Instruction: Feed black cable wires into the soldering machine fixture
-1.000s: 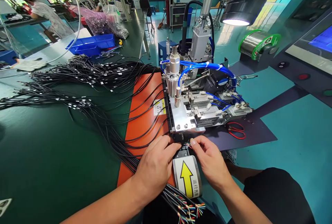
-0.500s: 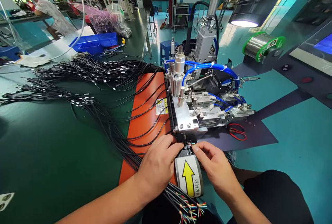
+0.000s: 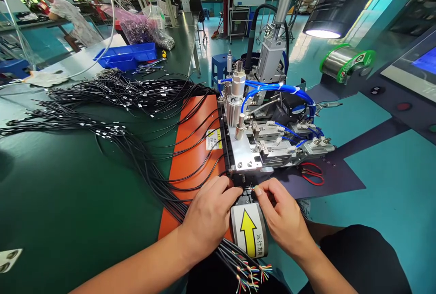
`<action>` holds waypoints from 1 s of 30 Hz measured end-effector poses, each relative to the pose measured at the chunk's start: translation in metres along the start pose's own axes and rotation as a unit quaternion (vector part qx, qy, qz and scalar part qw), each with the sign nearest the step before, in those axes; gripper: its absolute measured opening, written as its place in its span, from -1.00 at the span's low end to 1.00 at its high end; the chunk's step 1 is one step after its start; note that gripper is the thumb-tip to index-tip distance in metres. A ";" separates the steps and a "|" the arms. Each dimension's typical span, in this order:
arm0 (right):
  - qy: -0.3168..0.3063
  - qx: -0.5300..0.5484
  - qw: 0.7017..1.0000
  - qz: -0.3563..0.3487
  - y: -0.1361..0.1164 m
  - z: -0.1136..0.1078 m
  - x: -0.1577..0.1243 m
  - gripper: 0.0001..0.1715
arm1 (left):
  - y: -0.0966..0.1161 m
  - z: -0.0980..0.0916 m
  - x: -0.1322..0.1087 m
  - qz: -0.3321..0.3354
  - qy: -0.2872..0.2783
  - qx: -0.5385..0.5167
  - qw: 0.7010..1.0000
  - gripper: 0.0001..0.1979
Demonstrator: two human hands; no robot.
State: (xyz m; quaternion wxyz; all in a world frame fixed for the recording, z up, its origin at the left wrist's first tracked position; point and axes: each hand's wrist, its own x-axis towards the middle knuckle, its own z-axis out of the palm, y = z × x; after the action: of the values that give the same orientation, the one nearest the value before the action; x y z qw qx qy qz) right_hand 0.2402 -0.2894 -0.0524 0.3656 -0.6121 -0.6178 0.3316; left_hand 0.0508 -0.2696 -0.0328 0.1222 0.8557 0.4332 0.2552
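Note:
My left hand (image 3: 211,214) is closed at the front of the metal machine (image 3: 272,142), its fingertips pressed at a small black fixture (image 3: 243,199); what lies under them is hidden. Across from it, my right hand (image 3: 281,212) pinches thin coloured wires (image 3: 252,188) at the fixture. Just below sits a rounded guard (image 3: 242,230) with a yellow arrow. A bundle of black cables (image 3: 150,171) runs under my left forearm, and its stripped ends (image 3: 250,272) fan out in several colours near my lap. More single cables cross the orange plate (image 3: 190,123) into the machine.
Red-handled scissors (image 3: 312,174) lie right of the machine. A solder wire spool (image 3: 345,63) and a lamp (image 3: 335,12) stand behind at the right. Blue bins (image 3: 127,55) and more cables (image 3: 112,89) occupy the bench's far side. Another person (image 3: 70,14) works at the back left.
My right fingertips have shifted slightly right and up, and the coloured wires show more plainly between them and the fixture. My left hand stays in place.

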 end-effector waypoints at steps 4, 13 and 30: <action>-0.006 0.005 1.000 0.004 0.005 0.000 -0.001 -0.70 | -0.001 0.001 0.000 -0.002 -0.002 -0.010 1.000 -0.79; 0.008 -0.011 0.998 -0.057 -0.004 -0.004 0.010 -0.80 | -0.001 0.002 -0.001 -0.010 -0.006 -0.013 1.000 -0.79; -0.042 0.054 0.989 0.128 -0.001 0.001 0.015 -0.59 | -0.001 0.003 -0.002 -0.003 -0.013 -0.026 1.000 -0.80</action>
State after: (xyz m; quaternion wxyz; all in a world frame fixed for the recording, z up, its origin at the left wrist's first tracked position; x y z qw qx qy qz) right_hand 0.2389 -0.2748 -0.0517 0.3266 -0.6509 -0.5304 0.4339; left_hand 0.0507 -0.2701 -0.0366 0.1503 0.8540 0.4279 0.2550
